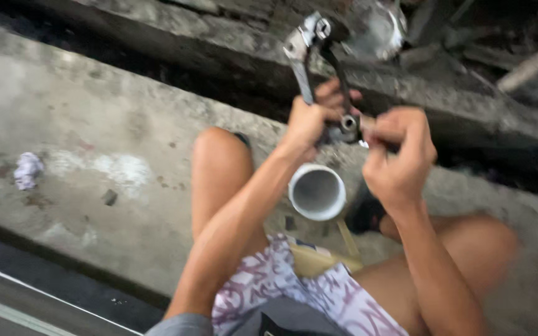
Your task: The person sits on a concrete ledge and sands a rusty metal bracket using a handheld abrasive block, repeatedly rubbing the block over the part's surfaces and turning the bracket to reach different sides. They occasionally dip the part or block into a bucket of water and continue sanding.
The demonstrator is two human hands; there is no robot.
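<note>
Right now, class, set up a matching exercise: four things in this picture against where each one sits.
Things:
1. metal tool
2. white pipe
3. crumpled scrap
4. right hand

Places:
A. on the concrete at far left
B. between the knees, open end up
C. gripped in the left hand
D. at the tool's lower end

Pairs: 1-C, 2-B, 3-A, 4-D

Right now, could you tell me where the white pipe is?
In the head view, the white pipe stands open end up between the person's knees, just below the left hand gripping the metal tool.

Concrete floor [94,112], crumpled rag [27,170]
</note>
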